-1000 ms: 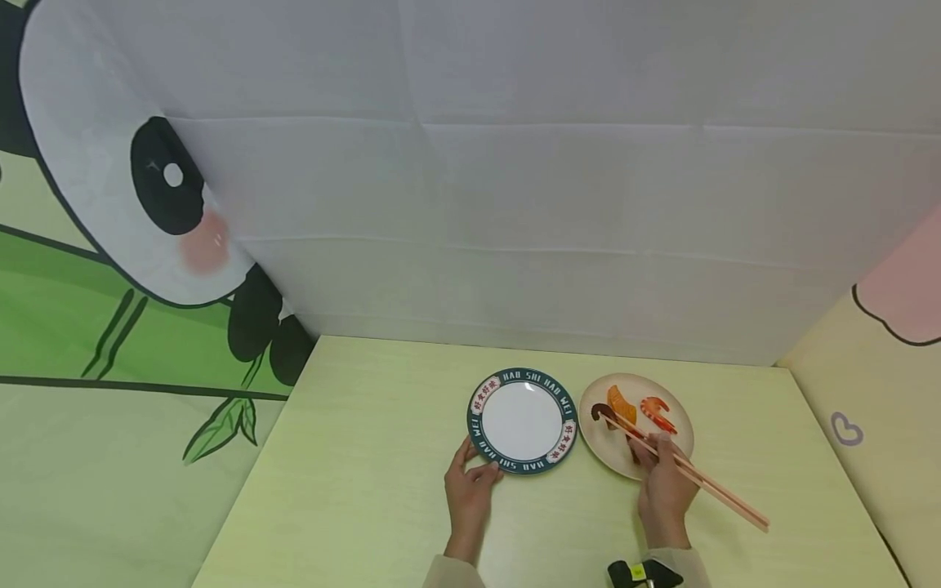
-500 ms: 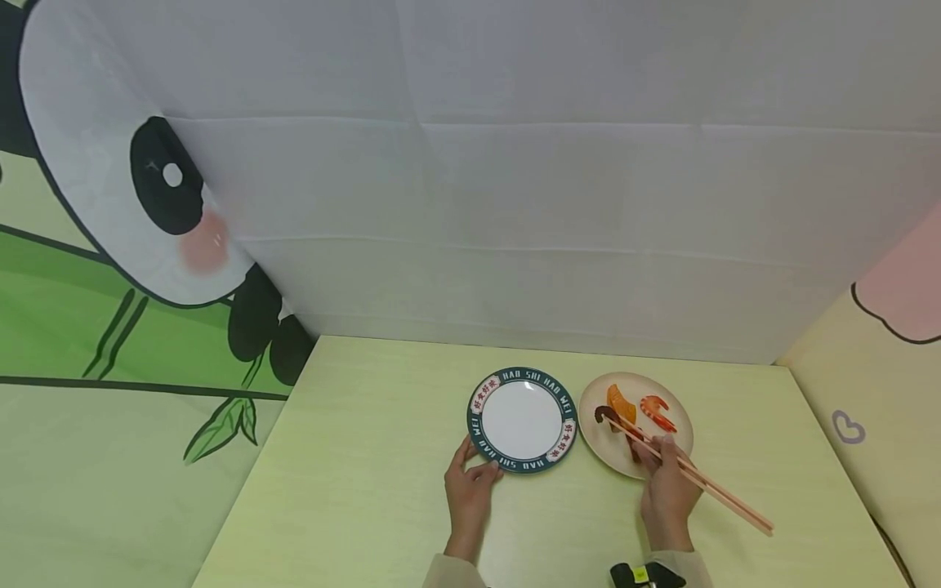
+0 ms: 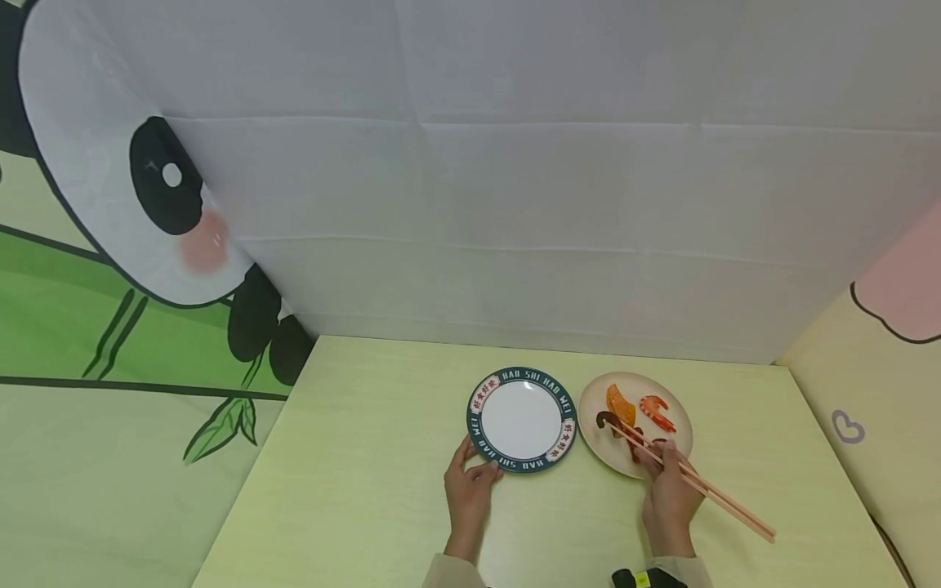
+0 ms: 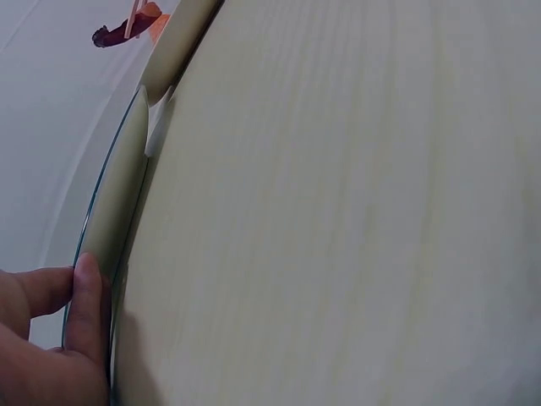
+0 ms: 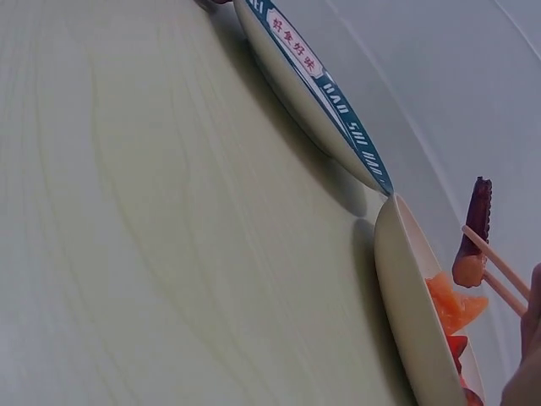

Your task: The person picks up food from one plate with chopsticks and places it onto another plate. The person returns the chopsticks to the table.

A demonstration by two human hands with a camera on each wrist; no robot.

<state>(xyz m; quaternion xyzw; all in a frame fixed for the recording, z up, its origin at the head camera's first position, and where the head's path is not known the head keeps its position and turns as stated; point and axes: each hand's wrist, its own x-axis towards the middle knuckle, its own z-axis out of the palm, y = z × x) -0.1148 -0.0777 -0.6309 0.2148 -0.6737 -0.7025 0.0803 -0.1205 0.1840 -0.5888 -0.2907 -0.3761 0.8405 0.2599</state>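
My left hand pinches the near-left rim of a white plate with a lettered dark green border. In the left wrist view its thumb and fingers grip that rim. My right hand holds a pair of wooden chopsticks. Their tips pinch a dark, curled food piece with a bumpy edge, like an octopus tentacle, raised over the beige plate. On that plate lie an orange wedge, a red-and-white shrimp and a dark reddish piece, partly hidden by the chopsticks and fingers.
Both plates sit side by side, rims meeting, on a pale yellow table. A white cloth wall rises behind the table's far edge. A printed panda cloth hangs at the left.
My right hand has shifted slightly right and toward me, with the chopsticks and the dark piece moving along. The left hand and both plates have stayed put.
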